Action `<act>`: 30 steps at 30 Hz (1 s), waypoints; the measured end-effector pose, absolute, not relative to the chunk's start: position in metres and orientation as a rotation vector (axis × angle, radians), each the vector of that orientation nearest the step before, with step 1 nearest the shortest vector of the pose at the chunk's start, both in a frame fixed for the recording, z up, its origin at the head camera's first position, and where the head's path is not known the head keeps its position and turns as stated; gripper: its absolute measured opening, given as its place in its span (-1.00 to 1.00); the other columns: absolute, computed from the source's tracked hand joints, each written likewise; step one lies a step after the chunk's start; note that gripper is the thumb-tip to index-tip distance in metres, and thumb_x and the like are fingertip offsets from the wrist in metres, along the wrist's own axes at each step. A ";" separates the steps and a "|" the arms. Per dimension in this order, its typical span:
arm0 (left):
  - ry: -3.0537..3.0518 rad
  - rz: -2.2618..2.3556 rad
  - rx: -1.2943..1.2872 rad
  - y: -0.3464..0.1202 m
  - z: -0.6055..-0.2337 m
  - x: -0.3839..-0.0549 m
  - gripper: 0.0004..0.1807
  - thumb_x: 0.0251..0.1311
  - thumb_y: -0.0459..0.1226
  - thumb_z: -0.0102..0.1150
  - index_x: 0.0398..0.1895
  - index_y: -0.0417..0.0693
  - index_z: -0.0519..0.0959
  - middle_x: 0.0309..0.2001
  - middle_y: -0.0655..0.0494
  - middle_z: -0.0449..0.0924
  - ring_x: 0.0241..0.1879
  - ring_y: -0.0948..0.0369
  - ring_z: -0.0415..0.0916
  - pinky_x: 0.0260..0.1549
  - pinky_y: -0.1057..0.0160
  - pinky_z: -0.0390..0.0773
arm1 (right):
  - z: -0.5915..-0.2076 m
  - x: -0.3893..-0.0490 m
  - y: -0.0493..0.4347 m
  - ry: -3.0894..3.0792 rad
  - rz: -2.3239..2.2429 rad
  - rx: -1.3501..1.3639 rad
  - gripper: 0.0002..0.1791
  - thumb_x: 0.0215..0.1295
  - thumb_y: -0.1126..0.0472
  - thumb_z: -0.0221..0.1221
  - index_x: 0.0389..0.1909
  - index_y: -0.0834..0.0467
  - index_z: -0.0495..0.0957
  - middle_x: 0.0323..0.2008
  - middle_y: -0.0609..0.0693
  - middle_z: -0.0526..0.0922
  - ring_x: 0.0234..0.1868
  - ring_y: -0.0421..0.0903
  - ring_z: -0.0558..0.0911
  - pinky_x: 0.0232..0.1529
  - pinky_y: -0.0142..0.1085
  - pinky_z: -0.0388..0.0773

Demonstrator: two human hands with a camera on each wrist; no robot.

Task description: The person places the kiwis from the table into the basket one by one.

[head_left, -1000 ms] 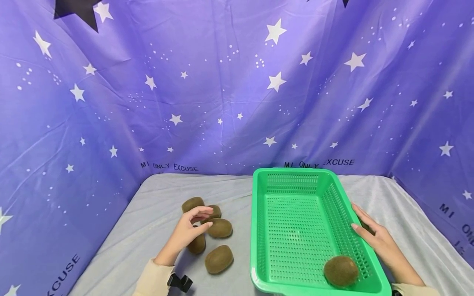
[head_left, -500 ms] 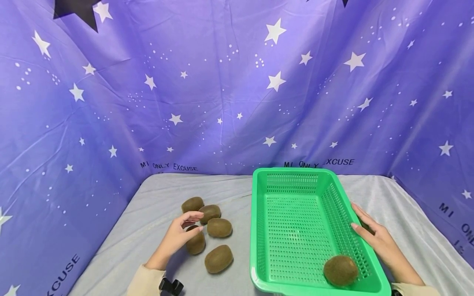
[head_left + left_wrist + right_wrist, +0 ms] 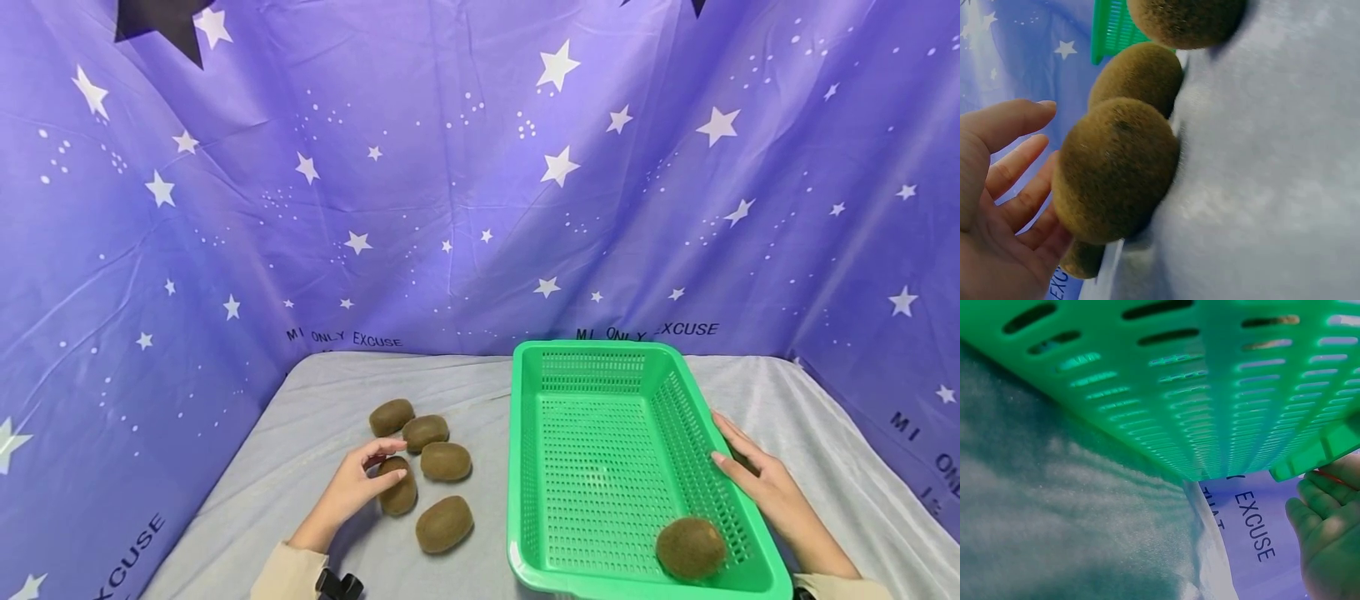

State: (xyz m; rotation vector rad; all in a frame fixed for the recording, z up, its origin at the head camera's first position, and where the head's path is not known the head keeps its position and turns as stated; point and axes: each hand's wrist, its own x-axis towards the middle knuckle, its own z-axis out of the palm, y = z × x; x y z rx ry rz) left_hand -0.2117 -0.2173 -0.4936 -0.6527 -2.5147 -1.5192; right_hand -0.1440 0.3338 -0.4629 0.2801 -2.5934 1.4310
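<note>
Both hands rest on a grey cloth [image 3: 315, 417], starry purple drapes [image 3: 450, 183] behind. The left hand [image 3: 352, 487] cups a kiwi [image 3: 397, 493] loosely; the right hand [image 3: 761, 483] lies flat-fingered against the green basket [image 3: 525, 467].

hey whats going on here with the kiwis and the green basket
A person sits at a grey-covered table. Their left hand curls around one kiwi in a cluster of five lying left of a green basket; whether it already grips the fruit is unclear. Their right hand rests against the basket's right rim. One kiwi in the basket lies in the near right corner.
</note>
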 end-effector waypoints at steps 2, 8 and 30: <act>-2.502 -1.502 -0.659 -0.218 -0.499 -0.212 -0.60 0.03 -0.45 0.30 0.00 -0.28 0.54 -0.05 -0.20 0.58 -0.06 0.14 0.50 -0.06 0.23 0.45 | -0.463 -0.144 0.334 -2.597 1.434 0.274 -0.36 0.47 0.19 -0.09 0.48 0.00 -0.08 0.35 -0.53 -0.08 0.23 -0.68 -0.08 0.00 -0.81 -0.01; -2.517 -1.531 -0.698 -0.217 -0.509 -0.209 -0.56 0.02 -0.48 0.30 0.03 -0.35 0.50 -0.05 -0.31 0.54 -0.09 0.25 0.47 -0.16 0.33 0.44 | -0.463 -0.145 0.334 -2.602 1.436 0.259 -0.36 0.47 0.20 -0.08 0.48 -0.06 -0.06 0.35 -0.54 -0.07 0.23 -0.69 -0.07 0.03 -0.79 -0.02; -2.687 -1.816 -0.738 -0.226 -0.507 -0.206 -0.29 0.03 -0.29 0.37 0.28 -0.17 0.30 0.23 -0.24 0.31 0.02 0.29 0.40 -0.02 0.42 0.37 | -0.465 -0.145 0.334 -2.578 1.409 0.300 -0.37 0.45 0.24 -0.07 0.47 0.08 -0.03 0.35 -0.53 -0.05 0.23 -0.69 -0.04 0.00 -0.82 0.02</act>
